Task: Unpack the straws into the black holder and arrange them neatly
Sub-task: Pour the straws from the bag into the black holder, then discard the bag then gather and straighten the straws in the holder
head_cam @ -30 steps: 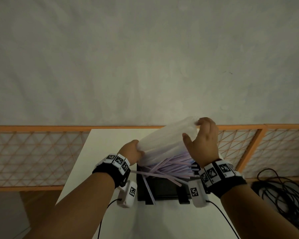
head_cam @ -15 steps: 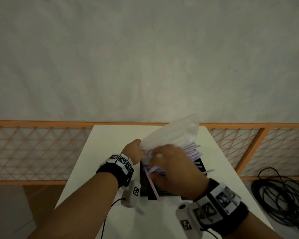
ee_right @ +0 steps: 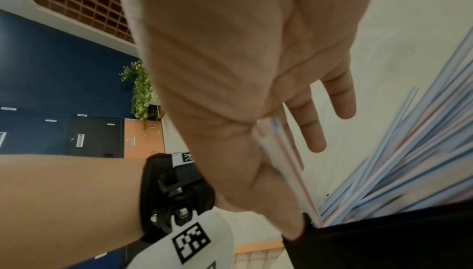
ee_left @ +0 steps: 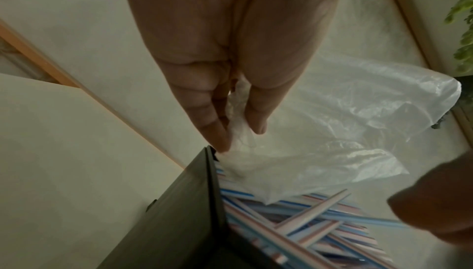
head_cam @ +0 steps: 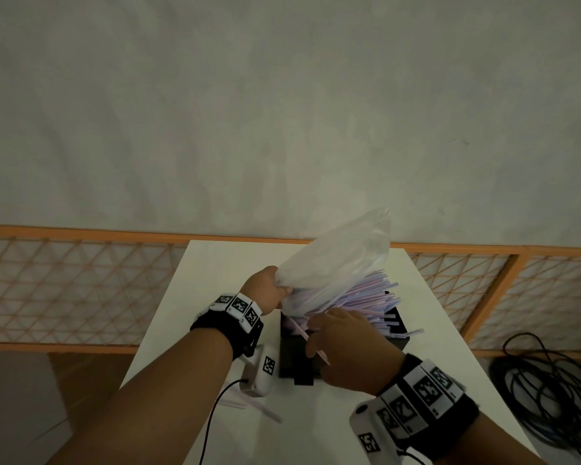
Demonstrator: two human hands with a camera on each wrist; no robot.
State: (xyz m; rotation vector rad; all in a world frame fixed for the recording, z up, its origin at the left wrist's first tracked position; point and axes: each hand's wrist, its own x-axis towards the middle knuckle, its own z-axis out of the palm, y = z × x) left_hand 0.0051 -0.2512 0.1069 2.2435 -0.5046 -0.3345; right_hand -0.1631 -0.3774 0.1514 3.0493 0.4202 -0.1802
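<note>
Pale grey wall and an orange lattice railing [head_cam: 81,283] are seen behind a white worktop [head_cam: 215,263], on which a black holder [head_cam: 294,359] stands.

Thin straws [head_cam: 359,297], striped in white, blue and pink, are heaped in the top of the holder. Their long axes are laid roughly one way, slanting up and away from the holder's left wall toward its far right side, with the cut ends fanned out past the holder's right edge; a few are crossed over the rest in the left wrist view. A clear, crinkled plastic bag [head_cam: 336,260] is draped over the upper part of the heap, its closed end raised above the holder.

The bag's gathered edge is pinched between thumb and fingers of the left hand [head_cam: 265,286], just above the holder's left wall. One straw [ee_right: 284,158] is gripped in the right hand [head_cam: 346,350] between thumb and curled first fingers, the outer fingers being left straight; this straw is tilted, its lower end resting at the holder's near corner. Two loose straws [head_cam: 262,409] are lying on the worktop in front of the holder.
</note>
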